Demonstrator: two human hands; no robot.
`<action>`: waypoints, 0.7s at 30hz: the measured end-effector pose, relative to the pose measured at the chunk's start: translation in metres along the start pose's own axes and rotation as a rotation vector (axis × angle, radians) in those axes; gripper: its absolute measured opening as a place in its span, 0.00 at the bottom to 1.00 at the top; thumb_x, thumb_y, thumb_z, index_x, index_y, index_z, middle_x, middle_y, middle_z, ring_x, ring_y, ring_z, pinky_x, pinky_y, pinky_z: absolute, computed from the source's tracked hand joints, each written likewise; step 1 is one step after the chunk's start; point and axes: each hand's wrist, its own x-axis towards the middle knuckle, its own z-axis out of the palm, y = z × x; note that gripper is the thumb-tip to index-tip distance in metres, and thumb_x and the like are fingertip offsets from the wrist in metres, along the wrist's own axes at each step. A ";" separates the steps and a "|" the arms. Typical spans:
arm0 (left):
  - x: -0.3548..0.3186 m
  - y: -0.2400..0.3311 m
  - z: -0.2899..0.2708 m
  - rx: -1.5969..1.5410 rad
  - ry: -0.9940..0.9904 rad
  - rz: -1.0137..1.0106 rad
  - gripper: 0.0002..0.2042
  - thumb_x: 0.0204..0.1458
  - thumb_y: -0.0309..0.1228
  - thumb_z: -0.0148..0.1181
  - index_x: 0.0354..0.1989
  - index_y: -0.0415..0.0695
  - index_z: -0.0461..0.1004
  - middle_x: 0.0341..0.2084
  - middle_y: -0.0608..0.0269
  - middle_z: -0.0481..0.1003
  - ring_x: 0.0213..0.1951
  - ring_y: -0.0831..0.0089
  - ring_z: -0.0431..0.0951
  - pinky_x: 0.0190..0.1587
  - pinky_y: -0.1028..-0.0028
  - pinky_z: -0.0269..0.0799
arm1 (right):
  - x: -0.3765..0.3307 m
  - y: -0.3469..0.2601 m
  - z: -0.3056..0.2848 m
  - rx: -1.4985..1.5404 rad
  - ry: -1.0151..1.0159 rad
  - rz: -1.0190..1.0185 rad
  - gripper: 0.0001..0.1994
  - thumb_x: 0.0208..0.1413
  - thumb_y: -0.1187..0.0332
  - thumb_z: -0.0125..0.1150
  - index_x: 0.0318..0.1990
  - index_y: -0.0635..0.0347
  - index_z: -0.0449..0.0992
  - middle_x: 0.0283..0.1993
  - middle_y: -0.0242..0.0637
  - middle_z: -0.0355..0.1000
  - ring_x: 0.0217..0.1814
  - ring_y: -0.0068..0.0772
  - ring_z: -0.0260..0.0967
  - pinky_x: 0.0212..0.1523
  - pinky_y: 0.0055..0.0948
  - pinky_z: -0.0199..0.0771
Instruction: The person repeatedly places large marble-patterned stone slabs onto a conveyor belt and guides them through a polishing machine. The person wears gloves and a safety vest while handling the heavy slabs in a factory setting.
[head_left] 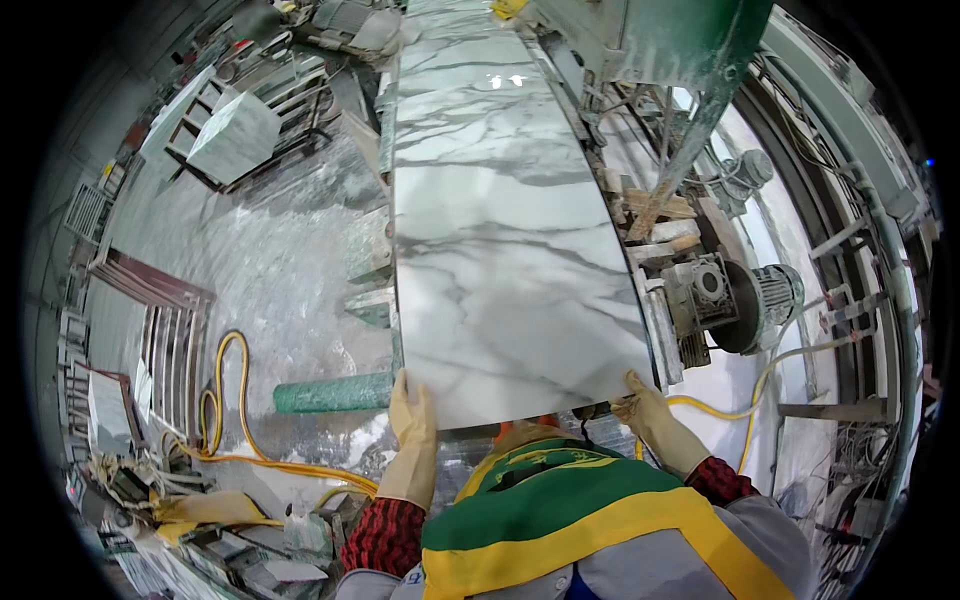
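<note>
A long, glossy white slab with grey marble veining [520,320] stretches away from me on a line of machinery, its near edge just in front of my body. My left hand [412,415], in a cream rubber glove, grips the near left corner. At the near right corner, my right hand [652,415], gloved alike, holds the slab's edge. The fingers under the slab are hidden on both sides. Red-and-black cuffs cover my wrists, and a green and yellow apron [560,505] covers my front.
Left of the slab, a green roller or pipe [332,393] juts out. A yellow hose [240,400] loops over the wet floor. Right of the line stand a motor with a gearbox [735,300] and another hose [755,400]. Racks with a pale block [235,140] stand far left.
</note>
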 end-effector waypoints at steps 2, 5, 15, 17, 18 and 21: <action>-0.008 0.012 -0.008 0.259 0.101 0.345 0.37 0.64 0.38 0.72 0.79 0.36 0.68 0.76 0.36 0.71 0.76 0.37 0.70 0.80 0.50 0.63 | -0.030 -0.036 0.012 -0.257 -0.058 0.131 0.41 0.69 0.38 0.71 0.69 0.72 0.75 0.45 0.56 0.84 0.38 0.42 0.86 0.39 0.36 0.89; 0.007 0.063 -0.026 0.529 -0.100 0.867 0.37 0.64 0.39 0.70 0.80 0.39 0.67 0.77 0.36 0.68 0.77 0.38 0.67 0.80 0.47 0.61 | -0.043 -0.070 0.003 -0.622 -0.114 0.193 0.37 0.71 0.42 0.69 0.58 0.80 0.80 0.49 0.63 0.86 0.40 0.45 0.88 0.44 0.38 0.91; 0.035 0.105 0.025 0.799 -0.358 0.856 0.33 0.69 0.44 0.62 0.79 0.45 0.67 0.78 0.44 0.67 0.79 0.39 0.63 0.83 0.45 0.54 | -0.004 -0.097 0.090 -1.510 -0.066 -1.442 0.25 0.72 0.57 0.62 0.68 0.65 0.78 0.73 0.55 0.76 0.75 0.61 0.72 0.81 0.52 0.66; 0.036 0.106 0.027 0.815 -0.338 0.862 0.32 0.68 0.44 0.63 0.79 0.47 0.67 0.78 0.47 0.68 0.79 0.42 0.64 0.83 0.46 0.54 | 0.026 -0.085 0.099 -1.726 0.025 -1.155 0.33 0.73 0.54 0.59 0.80 0.61 0.66 0.85 0.55 0.61 0.86 0.62 0.57 0.89 0.54 0.50; 0.036 0.104 0.029 0.825 -0.326 0.853 0.32 0.67 0.43 0.64 0.78 0.48 0.68 0.78 0.49 0.69 0.79 0.44 0.64 0.83 0.47 0.54 | 0.029 -0.087 0.102 -1.734 0.041 -1.165 0.35 0.73 0.53 0.59 0.81 0.60 0.65 0.86 0.56 0.60 0.87 0.64 0.57 0.88 0.54 0.50; 0.038 0.097 0.029 0.813 -0.305 0.853 0.32 0.66 0.43 0.66 0.78 0.48 0.69 0.77 0.50 0.69 0.79 0.44 0.65 0.83 0.46 0.55 | 0.037 -0.088 0.111 -1.730 0.039 -1.174 0.38 0.72 0.51 0.59 0.83 0.59 0.62 0.86 0.58 0.58 0.88 0.66 0.54 0.89 0.56 0.49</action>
